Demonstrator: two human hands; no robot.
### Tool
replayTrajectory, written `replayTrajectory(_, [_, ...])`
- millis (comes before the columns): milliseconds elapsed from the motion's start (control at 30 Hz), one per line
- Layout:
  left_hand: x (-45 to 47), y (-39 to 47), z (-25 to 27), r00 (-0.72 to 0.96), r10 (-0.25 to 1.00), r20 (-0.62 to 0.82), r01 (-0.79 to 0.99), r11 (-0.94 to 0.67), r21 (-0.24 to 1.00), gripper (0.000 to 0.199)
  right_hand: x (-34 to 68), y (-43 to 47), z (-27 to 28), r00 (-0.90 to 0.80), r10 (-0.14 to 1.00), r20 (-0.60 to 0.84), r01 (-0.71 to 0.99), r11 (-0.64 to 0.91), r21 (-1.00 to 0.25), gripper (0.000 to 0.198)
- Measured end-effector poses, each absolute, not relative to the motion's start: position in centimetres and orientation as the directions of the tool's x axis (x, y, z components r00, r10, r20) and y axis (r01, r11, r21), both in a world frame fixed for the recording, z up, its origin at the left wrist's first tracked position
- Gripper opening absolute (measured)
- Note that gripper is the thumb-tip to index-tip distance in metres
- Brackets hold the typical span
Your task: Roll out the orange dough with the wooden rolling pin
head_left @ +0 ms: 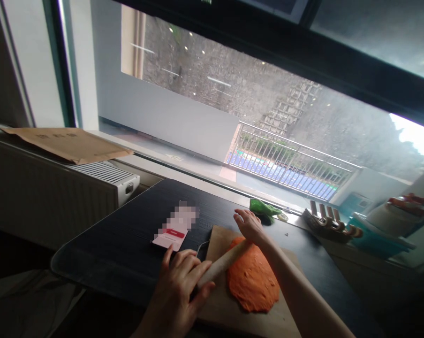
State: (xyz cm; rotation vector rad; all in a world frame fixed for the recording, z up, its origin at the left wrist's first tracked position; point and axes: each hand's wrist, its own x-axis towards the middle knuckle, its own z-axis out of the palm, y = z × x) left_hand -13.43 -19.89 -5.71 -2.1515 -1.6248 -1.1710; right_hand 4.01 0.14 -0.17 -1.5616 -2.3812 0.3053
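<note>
A pale wooden rolling pin (223, 266) lies slantwise over a flattened sheet of orange clay or dough (252, 281). Beneath the sheet is a light brown board (215, 300). My left hand (182, 281) is at the near end of the pin, its thumb and fingers on either side of it; that end is partly hidden. At the far end, the heel of my right hand (249, 225) rests on the pin, fingers stretched out past it. The sheet has an uneven edge and small lumps on its surface.
A phone (175, 232) lies on the dark table (109, 249) beyond my left hand. Green crumpled material (263, 207) is near the window. Wooden-handled tools (326, 216) stand beside a teal container (377, 237). A brown envelope (71, 144) lies on the radiator (117, 176).
</note>
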Motion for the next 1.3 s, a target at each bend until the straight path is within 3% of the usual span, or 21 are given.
replayTrajectory(133, [-11.3, -19.1, -4.5, 0.099, 0.717, 0.691, 0.879, -0.388, 0.277, 0.044, 5.3, 0.7, -0.3, -0.322, 0.942, 0.096, 0.887, 0.335, -0.319, 0.045])
replayTrajectory(333, [-13.9, -20.5, -5.6, 0.121, 0.679, 0.724, 0.878, -0.414, 0.241, 0.037, 6.1, -1.6, -0.4, -0.392, 0.916, 0.088, 0.842, 0.395, -0.368, 0.047])
replayTrajectory(500, [-17.3, -22.8, -7.8, 0.087, 0.656, 0.75, 0.914, -0.353, 0.202, 0.038, 4.8, -4.2, -0.9, -0.474, 0.878, 0.061, 0.825, 0.468, -0.319, 0.041])
replayTrajectory(633, [-17.5, -22.9, -7.7, 0.048, 0.665, 0.745, 0.926, -0.31, 0.217, 0.03, 1.4, -2.9, -0.9, -0.456, 0.887, 0.074, 0.854, 0.459, -0.244, 0.039])
replayTrajectory(767, [-17.2, -22.4, -7.2, 0.0, 0.672, 0.741, 0.937, -0.258, 0.235, 0.028, -1.2, -1.4, -0.6, -0.46, 0.885, 0.064, 0.85, 0.46, -0.255, 0.046])
replayTrajectory(1067, [-15.6, -23.3, -6.5, 0.019, 0.677, 0.735, 0.922, -0.297, 0.25, 0.037, 4.2, -3.8, -1.6, -0.555, 0.821, 0.132, 0.77, 0.567, -0.291, 0.044])
replayTrajectory(1300, [-17.2, -22.3, -6.6, -0.035, 0.696, 0.717, 0.937, -0.226, 0.266, 0.031, -1.4, -0.6, -0.6, -0.495, 0.868, 0.048, 0.845, 0.493, -0.205, 0.047])
